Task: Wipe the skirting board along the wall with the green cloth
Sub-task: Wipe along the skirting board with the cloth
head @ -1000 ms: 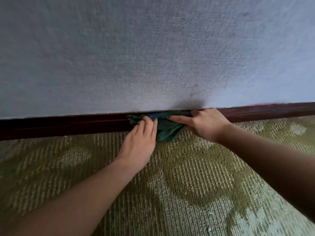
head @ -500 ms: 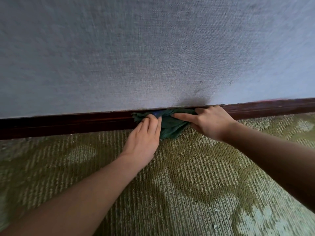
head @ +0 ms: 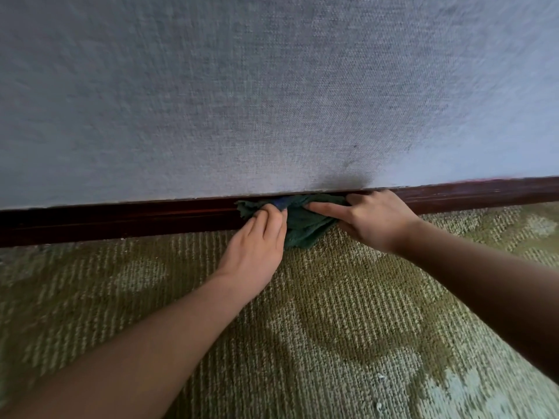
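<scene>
On the patterned carpet [head: 332, 343], both forearms reach in from the near edge. Left hand [head: 257, 240]: fingers straight and together, tips pressing the green cloth [head: 302, 229]. Right hand [head: 373, 220] grips the cloth, index laid across it, other fingers curled. Cloth is bunched against the dark skirting board [head: 121, 220] at the carpet's far edge. Grey wall [head: 272, 101] above.

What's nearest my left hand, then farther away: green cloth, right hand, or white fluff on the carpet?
1. green cloth: touching the left hand.
2. right hand: across the cloth, to the right.
3. white fluff: lower right on the carpet.
</scene>
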Demonstrator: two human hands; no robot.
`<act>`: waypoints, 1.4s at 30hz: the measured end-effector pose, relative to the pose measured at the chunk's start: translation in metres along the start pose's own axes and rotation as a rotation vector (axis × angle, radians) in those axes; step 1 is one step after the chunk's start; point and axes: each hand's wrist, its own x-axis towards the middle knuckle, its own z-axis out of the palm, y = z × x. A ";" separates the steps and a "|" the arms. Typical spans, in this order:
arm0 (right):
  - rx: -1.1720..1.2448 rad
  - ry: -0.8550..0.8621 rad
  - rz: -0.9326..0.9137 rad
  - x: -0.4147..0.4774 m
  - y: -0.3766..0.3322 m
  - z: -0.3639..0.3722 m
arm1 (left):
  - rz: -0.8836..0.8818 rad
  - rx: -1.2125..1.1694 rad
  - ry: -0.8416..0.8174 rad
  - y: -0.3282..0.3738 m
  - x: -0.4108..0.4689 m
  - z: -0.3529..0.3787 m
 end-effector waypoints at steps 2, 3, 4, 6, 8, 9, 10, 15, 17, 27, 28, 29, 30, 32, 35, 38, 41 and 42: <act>0.007 -0.005 0.016 -0.004 0.004 0.002 | 0.040 0.017 0.016 0.002 0.004 0.000; 0.014 -0.008 0.025 -0.007 0.007 0.003 | 0.068 0.039 0.029 0.003 0.008 0.000; 0.023 -0.012 0.033 -0.010 0.010 0.005 | 0.101 0.064 0.051 0.003 0.011 0.000; 0.033 -0.020 0.049 -0.015 0.015 0.007 | 0.174 0.098 0.104 0.003 0.018 -0.002; 0.042 -0.021 0.063 -0.018 0.017 0.008 | 0.226 0.116 0.145 0.002 0.022 -0.004; 0.049 -0.024 0.066 -0.019 0.018 0.008 | 0.238 0.118 0.158 0.002 0.023 -0.005; 0.055 -0.026 0.068 -0.020 0.019 0.009 | 0.243 0.121 0.171 0.003 0.023 -0.005; 0.076 -0.003 0.110 -0.026 0.016 0.009 | 0.281 0.062 0.226 0.003 0.031 -0.006; 0.094 0.003 0.130 -0.026 0.013 0.009 | 0.280 0.020 0.221 0.000 0.035 -0.012; 0.117 0.032 0.167 -0.032 0.002 0.000 | 0.220 -0.078 0.232 -0.001 0.038 -0.038; 0.134 0.044 0.187 -0.035 0.001 -0.002 | 0.217 -0.086 0.243 0.000 0.038 -0.040; 0.150 0.054 0.204 -0.039 0.001 -0.003 | 0.210 -0.088 0.256 0.001 0.039 -0.042; 0.165 0.058 0.220 -0.044 0.000 -0.004 | 0.207 -0.092 0.273 0.003 0.039 -0.044; 0.209 0.061 0.240 -0.054 -0.002 -0.004 | 0.205 -0.102 0.299 0.005 0.039 -0.047; 0.320 0.101 0.288 -0.073 -0.004 -0.012 | 0.201 -0.163 0.280 0.008 0.041 -0.061; 0.415 0.210 0.310 -0.085 -0.004 -0.025 | 0.171 -0.260 0.157 0.011 0.040 -0.083; 0.469 0.193 0.378 -0.101 -0.002 -0.045 | 0.173 -0.285 0.051 0.017 0.041 -0.110; 0.488 0.160 0.406 -0.108 -0.003 -0.050 | 0.166 -0.308 0.036 0.018 0.042 -0.118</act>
